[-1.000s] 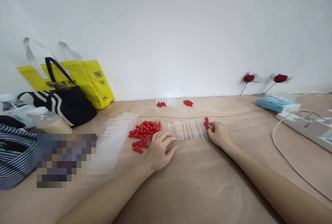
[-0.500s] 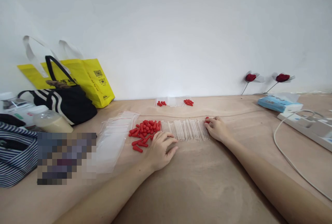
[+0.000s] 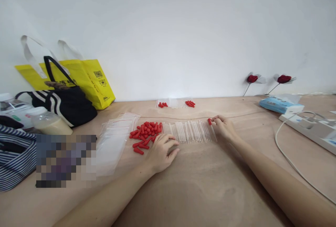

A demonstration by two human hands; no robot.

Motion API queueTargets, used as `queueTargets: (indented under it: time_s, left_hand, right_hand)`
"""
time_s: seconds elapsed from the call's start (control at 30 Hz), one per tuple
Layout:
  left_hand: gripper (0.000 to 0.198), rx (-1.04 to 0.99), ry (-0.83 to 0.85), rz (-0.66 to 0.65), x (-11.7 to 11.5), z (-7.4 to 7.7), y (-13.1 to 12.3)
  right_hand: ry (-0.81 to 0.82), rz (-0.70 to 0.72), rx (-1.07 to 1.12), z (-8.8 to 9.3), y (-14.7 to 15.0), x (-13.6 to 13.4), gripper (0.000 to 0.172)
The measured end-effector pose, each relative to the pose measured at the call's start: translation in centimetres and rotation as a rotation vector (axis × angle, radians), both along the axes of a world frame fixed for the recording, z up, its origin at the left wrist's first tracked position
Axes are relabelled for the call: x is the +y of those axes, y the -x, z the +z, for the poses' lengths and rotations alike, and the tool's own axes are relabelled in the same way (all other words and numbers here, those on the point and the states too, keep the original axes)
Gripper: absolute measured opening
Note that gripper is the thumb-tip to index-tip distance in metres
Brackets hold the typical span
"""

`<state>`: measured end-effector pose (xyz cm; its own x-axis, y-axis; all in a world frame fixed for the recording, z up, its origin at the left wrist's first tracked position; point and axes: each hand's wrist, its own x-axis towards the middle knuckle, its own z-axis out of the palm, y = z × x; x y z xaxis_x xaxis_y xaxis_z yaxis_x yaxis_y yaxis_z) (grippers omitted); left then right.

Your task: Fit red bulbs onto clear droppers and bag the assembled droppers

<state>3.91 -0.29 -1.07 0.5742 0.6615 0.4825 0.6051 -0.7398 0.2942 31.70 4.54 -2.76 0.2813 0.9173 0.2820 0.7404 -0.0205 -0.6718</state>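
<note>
Red bulbs (image 3: 147, 130) lie heaped left of centre on the table (image 3: 199, 185), well in from its far edge. The left hand (image 3: 161, 153), loosely spread and holding nothing visible, rests just beside them. Next comes a row of clear tubes (image 3: 186, 131). At its right end is a red-topped dropper (image 3: 212, 129); the right hand's (image 3: 224, 129) fingertips are at its top, whether gripping, I cannot tell.

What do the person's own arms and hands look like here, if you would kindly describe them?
The left hand and right hand are bare, with no gloves, rings or watch visible. No sleeve shows on the left forearm or right forearm. A small spot marks the left forearm near the hand.
</note>
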Motion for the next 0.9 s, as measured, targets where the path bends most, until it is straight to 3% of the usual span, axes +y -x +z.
queueTargets:
  time_s: [0.13, 0.33, 0.63, 0.77, 0.9]
  left_hand:
    - [0.012, 0.003, 0.000, -0.004, 0.0, -0.1, 0.0]
    - [0.012, 0.010, 0.009, 0.002, -0.1, 0.1, -0.1]
    - [0.011, 0.004, 0.004, -0.002, -0.2, 0.3, -0.1]
    - [0.012, -0.035, 0.009, -0.005, -0.2, 0.2, -0.1]
    - [0.020, -0.198, 0.108, 0.035, -0.1, 0.3, -0.4]
  right_hand:
    - [0.139, -0.051, -0.094, 1.3, 0.5, -1.1, 0.021]
    - [0.317, -0.052, -0.121, 1.8, 1.8, -1.6, 0.024]
    - [0.353, -0.040, -0.059, 2.4, 2.1, -1.7, 0.028]
    - [0.279, 0.062, 0.049, 2.9, 3.2, -2.2, 0.033]
    - [0.220, 0.301, 0.183, 3.1, 6.4, -3.9, 0.032]
